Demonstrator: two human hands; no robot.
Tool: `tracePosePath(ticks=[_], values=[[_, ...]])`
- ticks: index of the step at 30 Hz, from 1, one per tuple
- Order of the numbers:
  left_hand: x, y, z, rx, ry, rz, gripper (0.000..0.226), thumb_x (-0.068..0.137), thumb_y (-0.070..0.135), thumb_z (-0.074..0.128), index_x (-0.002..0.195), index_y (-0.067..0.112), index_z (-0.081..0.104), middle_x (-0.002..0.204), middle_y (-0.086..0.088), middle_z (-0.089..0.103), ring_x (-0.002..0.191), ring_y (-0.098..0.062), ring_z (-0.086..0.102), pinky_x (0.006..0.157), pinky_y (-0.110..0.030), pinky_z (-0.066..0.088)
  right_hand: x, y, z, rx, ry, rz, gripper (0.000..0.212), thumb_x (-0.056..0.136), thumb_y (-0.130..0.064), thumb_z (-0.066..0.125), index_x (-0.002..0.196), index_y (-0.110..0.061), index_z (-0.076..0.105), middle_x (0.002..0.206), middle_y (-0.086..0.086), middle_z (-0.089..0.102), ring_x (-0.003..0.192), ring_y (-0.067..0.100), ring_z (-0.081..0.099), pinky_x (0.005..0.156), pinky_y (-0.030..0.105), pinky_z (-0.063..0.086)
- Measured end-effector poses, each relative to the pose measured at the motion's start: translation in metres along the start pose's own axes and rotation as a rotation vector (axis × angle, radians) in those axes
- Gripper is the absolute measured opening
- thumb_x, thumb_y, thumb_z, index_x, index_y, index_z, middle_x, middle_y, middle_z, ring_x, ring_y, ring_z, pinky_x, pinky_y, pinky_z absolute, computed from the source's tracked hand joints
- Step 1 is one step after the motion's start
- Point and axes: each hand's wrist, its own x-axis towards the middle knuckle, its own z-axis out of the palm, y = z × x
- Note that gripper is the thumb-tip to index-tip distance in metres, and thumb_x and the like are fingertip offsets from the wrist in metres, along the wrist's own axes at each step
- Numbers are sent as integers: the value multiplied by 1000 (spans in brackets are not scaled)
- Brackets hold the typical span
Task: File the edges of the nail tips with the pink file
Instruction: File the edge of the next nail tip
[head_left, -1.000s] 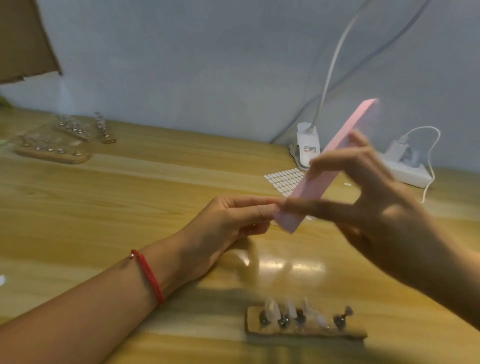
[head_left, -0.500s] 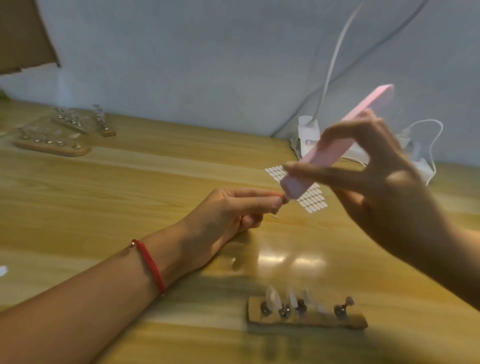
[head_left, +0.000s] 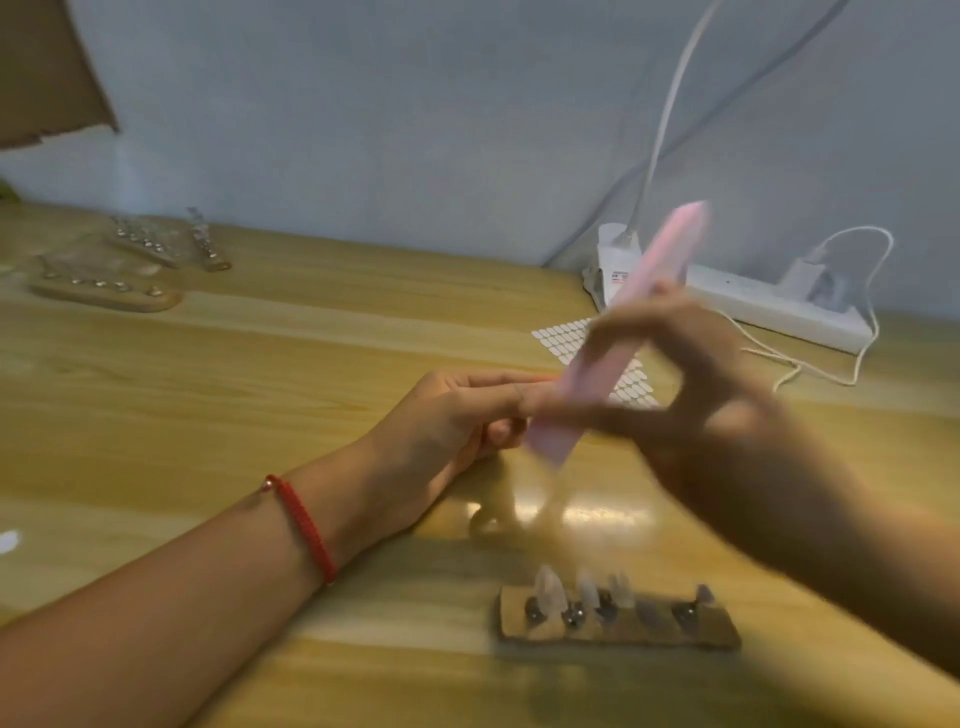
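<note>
My right hand (head_left: 691, 395) grips the long pink file (head_left: 623, 332) between thumb and fingers, slanted from lower left to upper right and blurred by motion. My left hand (head_left: 447, 421) rests its wrist on the wooden table, its fingertips pinched together right against the lower part of the file. Whatever it pinches is hidden behind the file and too small to make out. Near the front edge a wooden holder (head_left: 618, 626) carries several clear nail tips (head_left: 550, 592) on small stands.
A sheet of small white stickers (head_left: 566, 332) lies behind the hands. A white power strip (head_left: 769, 306) with a plugged charger and cables runs along the back right wall. Two more wooden holders (head_left: 104, 293) with stands sit at the far left.
The pink file has slid back down across my left fingertips, after rising half a second ago. My left hand stays in place on the table.
</note>
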Motion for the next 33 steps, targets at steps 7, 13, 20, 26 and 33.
tracePosePath(ticks=[7, 13, 20, 26, 33], values=[[-1, 2, -1, 3, 2, -5, 9, 68, 15, 73, 75, 16, 78, 69, 2, 64, 58, -12, 44, 66, -21, 35, 3, 9, -2, -80, 129, -27, 35, 91, -13, 58, 120, -32, 55, 115, 18, 57, 110, 27, 48, 107, 29, 36], [1, 0, -2, -2, -5, -2, 11, 71, 20, 70, 77, 18, 79, 68, 6, 64, 56, -5, 39, 64, -21, 32, 8, 19, -14, -70, 31, -114, 30, 95, -15, 52, 119, -31, 58, 111, 16, 60, 106, 25, 53, 101, 36, 44], [1, 1, 0, -2, -6, 2, 15, 64, 19, 76, 78, 16, 78, 70, 2, 65, 62, -15, 41, 69, -23, 32, 9, 18, -14, -75, -57, -185, 36, 91, -5, 59, 116, -30, 67, 112, 14, 59, 105, 28, 53, 102, 45, 44], [-1, 2, 0, -7, -8, 21, 7, 71, 15, 70, 70, 17, 77, 63, 7, 62, 66, -19, 38, 63, -20, 36, -1, 1, -1, -116, -140, -299, 36, 93, -21, 47, 123, -37, 60, 116, 10, 59, 113, 28, 53, 110, 52, 35], [0, 1, 2, -50, 24, 20, 11, 67, 11, 71, 76, 14, 78, 71, 2, 67, 79, -26, 37, 68, -25, 31, -1, 0, 8, -37, -54, -281, 33, 93, -15, 60, 120, -33, 66, 116, 10, 54, 109, 29, 52, 107, 50, 36]])
